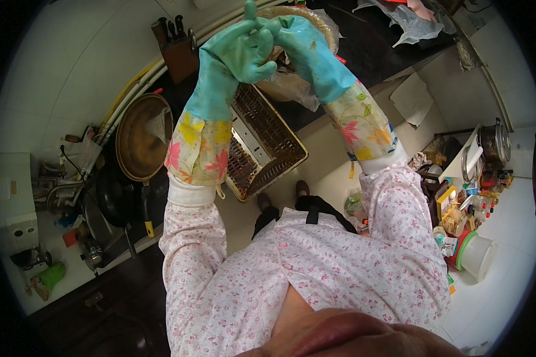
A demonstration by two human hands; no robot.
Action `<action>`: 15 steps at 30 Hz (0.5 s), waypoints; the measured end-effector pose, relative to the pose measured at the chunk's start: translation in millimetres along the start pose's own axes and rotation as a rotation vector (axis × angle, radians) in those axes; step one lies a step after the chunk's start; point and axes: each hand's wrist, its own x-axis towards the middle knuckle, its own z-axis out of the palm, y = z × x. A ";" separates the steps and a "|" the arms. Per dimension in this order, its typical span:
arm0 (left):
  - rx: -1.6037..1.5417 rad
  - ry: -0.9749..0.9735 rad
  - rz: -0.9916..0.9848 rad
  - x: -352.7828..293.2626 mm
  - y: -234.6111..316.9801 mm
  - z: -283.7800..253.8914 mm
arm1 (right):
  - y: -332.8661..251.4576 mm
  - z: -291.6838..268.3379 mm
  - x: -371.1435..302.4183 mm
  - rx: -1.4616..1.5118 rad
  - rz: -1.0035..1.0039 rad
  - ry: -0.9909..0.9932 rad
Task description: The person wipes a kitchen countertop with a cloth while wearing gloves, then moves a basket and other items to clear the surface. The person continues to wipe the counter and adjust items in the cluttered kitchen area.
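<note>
My left hand [244,55] wears a teal rubber glove with a floral cuff, palm showing and fingers spread. My right hand [292,35] has a matching glove and meets the left one at the top. Its fingers appear laced with the left glove's fingers and closed on them; some are hidden behind the left hand. Beyond the hands, a round tan basket [283,10] is partly covered by them. Clear plastic film [292,89] hangs below the right glove. Under my left wrist is a brown slatted plastic crate [286,143] with a yellowed rim.
A knife block [180,59] stands at the back left, with a large brown pan [142,137] and a dark pan [113,196] nearer. Plastic bags [408,27] lie on the black counter [363,35]. Jars, containers and a lidded pot [494,143] crowd the right side.
</note>
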 end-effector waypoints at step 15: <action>-0.187 -0.273 -0.192 6.6 16.7 -85.7 | 22.1 -21.2 8.7 -0.228 0.006 0.055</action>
